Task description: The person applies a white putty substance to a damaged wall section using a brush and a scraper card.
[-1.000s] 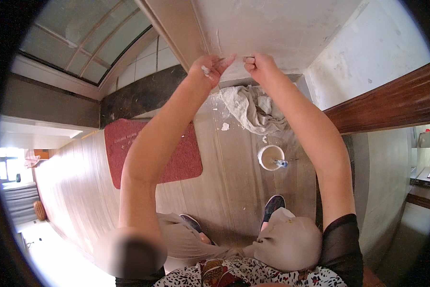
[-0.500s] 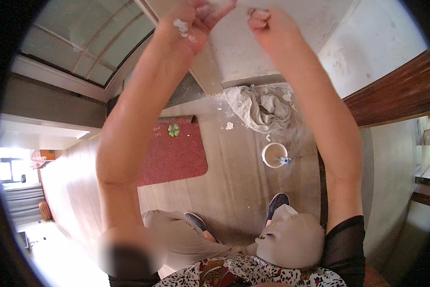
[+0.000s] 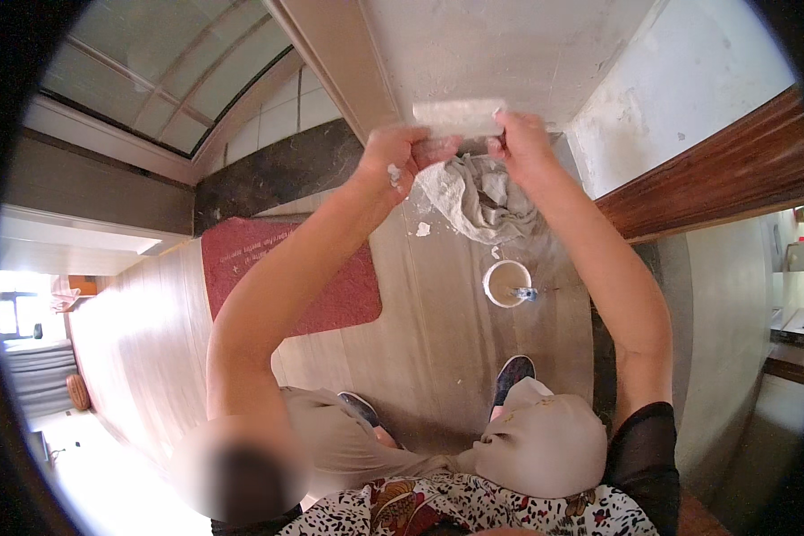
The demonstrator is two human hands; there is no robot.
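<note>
In front of the wall (image 3: 491,54), a flat whitish rectangular blade (image 3: 460,116), coated in pale paste and smeared by motion, spans the gap between my hands. My left hand (image 3: 400,154) is closed at its left end, with fingers stretching along under the lower edge; white paste sticks to the wrist. Its right end is gripped by my right hand (image 3: 522,143), fingers bent round it. Blur hides the blade's handle, if there is one. Below the hands, a crumpled pale cloth (image 3: 482,201) lies on the floor against the wall's foot.
A white bucket (image 3: 486,286) with a blue-handled tool (image 3: 523,293) in it stands on the wooden floor (image 3: 420,357), near my feet. White flakes (image 3: 423,230) dot the floor. To the left lies a red mat (image 3: 348,295); a dark wooden beam (image 3: 715,165) juts in at right.
Both hands have come down from the top edge of the picture, toward me, and the blade between them now shows. My view has shifted slightly; the bucket and cloth stay in place.
</note>
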